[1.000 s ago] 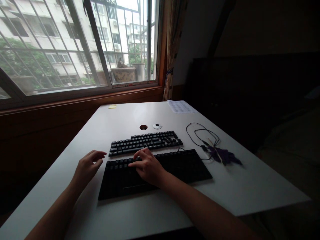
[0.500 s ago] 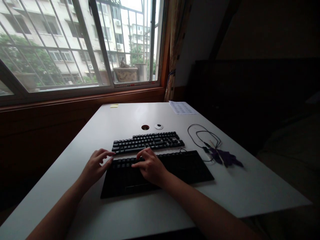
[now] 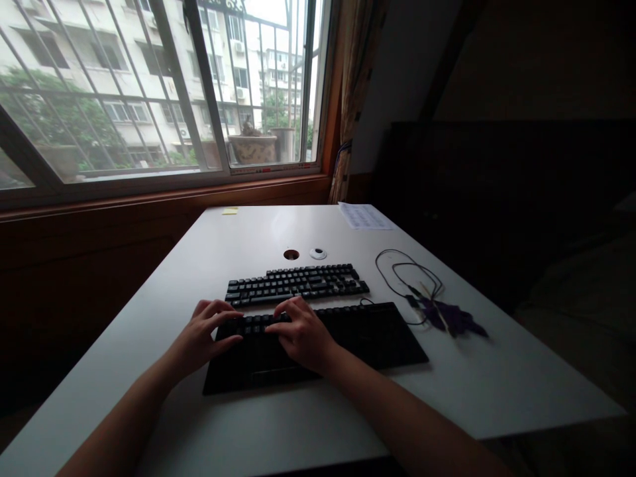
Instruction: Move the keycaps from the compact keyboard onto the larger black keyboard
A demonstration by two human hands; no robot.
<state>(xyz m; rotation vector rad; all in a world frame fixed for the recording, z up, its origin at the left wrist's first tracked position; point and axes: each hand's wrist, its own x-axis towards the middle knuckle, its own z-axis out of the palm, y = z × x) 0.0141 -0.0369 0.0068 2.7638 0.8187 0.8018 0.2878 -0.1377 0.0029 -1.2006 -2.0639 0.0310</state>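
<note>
A black keyboard base (image 3: 348,338) lies nearest me, with rows of dark keycaps (image 3: 256,324) along its upper left part; the rest of its surface is dark and hard to make out. My left hand (image 3: 206,328) rests over the base's left end, fingers stretched out and thumb apart from the index finger, with nothing visible between them. My right hand (image 3: 301,331) is curled over the same row, its thumb and index finger closing on a keycap at the right end of the keycaps. Behind the base sits a keyboard-shaped layout of dark keycaps (image 3: 293,285).
On the white table (image 3: 258,430), a looped black cable (image 3: 397,265) and a dark purple cloth (image 3: 457,318) with a thin stick lie to the right. A printed sheet (image 3: 365,215), a yellow note (image 3: 230,211), a cable hole (image 3: 291,254) and its white cover (image 3: 318,254) are farther back.
My left hand has moved right, from the base's left edge onto its keycaps, and its thumb and index finger have spread. The right hand stays at nearly the same spot.
</note>
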